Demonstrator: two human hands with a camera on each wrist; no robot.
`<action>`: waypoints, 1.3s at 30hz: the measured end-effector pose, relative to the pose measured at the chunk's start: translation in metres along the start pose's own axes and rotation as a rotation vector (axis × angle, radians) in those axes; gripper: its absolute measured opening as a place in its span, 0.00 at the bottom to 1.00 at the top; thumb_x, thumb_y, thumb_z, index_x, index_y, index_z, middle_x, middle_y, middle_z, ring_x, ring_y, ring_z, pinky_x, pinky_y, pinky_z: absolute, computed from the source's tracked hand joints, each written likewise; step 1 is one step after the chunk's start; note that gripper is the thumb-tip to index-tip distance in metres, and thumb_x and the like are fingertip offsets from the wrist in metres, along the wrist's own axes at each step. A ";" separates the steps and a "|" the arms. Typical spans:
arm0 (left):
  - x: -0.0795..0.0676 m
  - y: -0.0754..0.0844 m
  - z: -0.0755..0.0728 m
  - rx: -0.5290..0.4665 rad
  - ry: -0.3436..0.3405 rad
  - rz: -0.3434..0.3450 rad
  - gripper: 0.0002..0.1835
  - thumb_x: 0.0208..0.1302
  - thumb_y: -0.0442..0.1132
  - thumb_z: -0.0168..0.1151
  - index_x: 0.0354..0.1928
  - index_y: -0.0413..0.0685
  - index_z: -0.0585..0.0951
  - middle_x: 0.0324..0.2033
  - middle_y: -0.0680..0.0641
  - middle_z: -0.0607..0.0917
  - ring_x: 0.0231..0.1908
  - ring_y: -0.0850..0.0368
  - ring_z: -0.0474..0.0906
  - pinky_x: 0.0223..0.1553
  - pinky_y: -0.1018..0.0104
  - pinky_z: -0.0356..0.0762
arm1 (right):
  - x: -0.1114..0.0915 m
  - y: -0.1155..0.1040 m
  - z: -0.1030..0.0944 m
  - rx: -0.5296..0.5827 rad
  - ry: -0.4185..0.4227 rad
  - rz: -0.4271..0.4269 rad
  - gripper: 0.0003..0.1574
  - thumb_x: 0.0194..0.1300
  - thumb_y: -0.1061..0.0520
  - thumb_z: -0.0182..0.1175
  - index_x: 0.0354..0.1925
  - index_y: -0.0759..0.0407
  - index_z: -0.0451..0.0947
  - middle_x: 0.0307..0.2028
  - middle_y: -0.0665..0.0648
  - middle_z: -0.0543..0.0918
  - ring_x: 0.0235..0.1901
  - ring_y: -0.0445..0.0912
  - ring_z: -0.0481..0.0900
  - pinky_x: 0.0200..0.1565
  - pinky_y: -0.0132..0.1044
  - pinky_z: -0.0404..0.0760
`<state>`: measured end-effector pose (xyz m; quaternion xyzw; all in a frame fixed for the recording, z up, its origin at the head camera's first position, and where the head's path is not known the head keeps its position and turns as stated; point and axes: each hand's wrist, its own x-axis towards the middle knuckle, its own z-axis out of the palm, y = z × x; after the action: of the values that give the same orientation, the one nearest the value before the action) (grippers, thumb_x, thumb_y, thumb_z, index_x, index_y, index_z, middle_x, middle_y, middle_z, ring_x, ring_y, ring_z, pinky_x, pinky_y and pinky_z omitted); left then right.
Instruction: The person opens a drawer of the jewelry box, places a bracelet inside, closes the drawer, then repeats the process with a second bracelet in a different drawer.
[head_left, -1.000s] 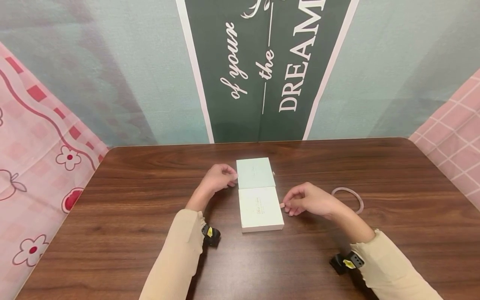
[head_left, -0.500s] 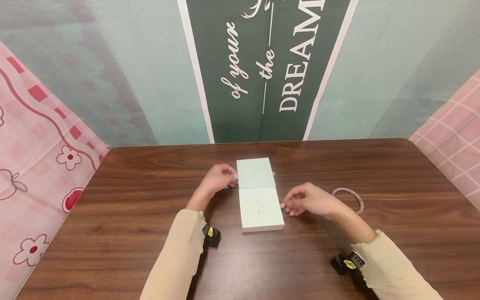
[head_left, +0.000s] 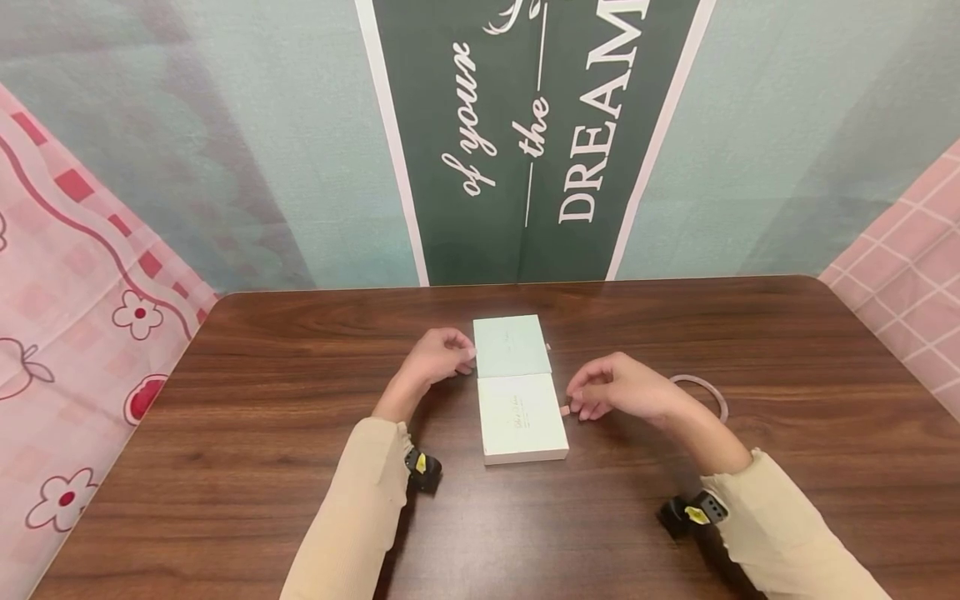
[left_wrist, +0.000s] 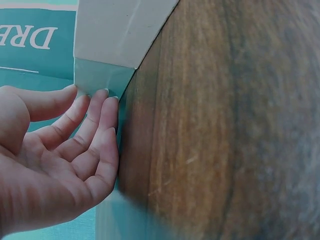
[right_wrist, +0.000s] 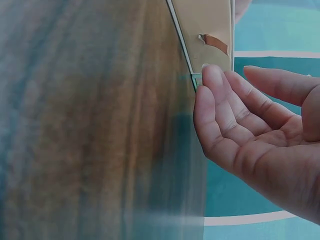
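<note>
Two flat square boxes lie end to end on the table: a pale green one farther off and a cream one with gold lettering nearer. My left hand is at the green box's left side, its loosely bent fingertips against that side in the left wrist view. My right hand hovers just right of the boxes, fingers relaxed and holding nothing. A small pinkish ribbon tab sticks out of the cream box's right side, free of the fingers. Another small tab shows on the green box.
A pale pink ring lies on the brown wooden table, partly hidden behind my right wrist. Behind the table hangs a green and dark printed cloth. Pink patterned cloths flank it at the left and right.
My right hand has shifted slightly up and away from the cream box's ribbon tab. My left hand and both boxes have stayed in place.
</note>
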<state>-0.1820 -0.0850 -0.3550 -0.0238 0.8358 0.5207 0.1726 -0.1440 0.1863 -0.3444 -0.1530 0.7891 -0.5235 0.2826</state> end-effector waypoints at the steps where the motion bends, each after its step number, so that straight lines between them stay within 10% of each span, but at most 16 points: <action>1: 0.000 0.000 0.000 0.001 0.000 -0.001 0.06 0.62 0.34 0.57 0.38 0.38 0.77 0.31 0.42 0.81 0.33 0.52 0.80 0.42 0.59 0.74 | 0.000 -0.001 0.000 0.000 0.002 -0.001 0.11 0.61 0.68 0.54 0.39 0.77 0.74 0.31 0.66 0.81 0.29 0.52 0.80 0.35 0.44 0.80; 39: 0.001 0.000 -0.002 0.001 -0.022 -0.007 0.06 0.63 0.35 0.57 0.38 0.38 0.76 0.32 0.42 0.81 0.33 0.52 0.80 0.44 0.58 0.73 | 0.034 -0.011 -0.027 0.057 0.115 0.093 0.16 0.62 0.67 0.54 0.45 0.80 0.71 0.33 0.67 0.81 0.29 0.51 0.80 0.38 0.43 0.79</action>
<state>-0.1832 -0.0865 -0.3548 -0.0209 0.8341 0.5198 0.1837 -0.1877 0.1833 -0.3362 -0.0778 0.7952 -0.5398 0.2649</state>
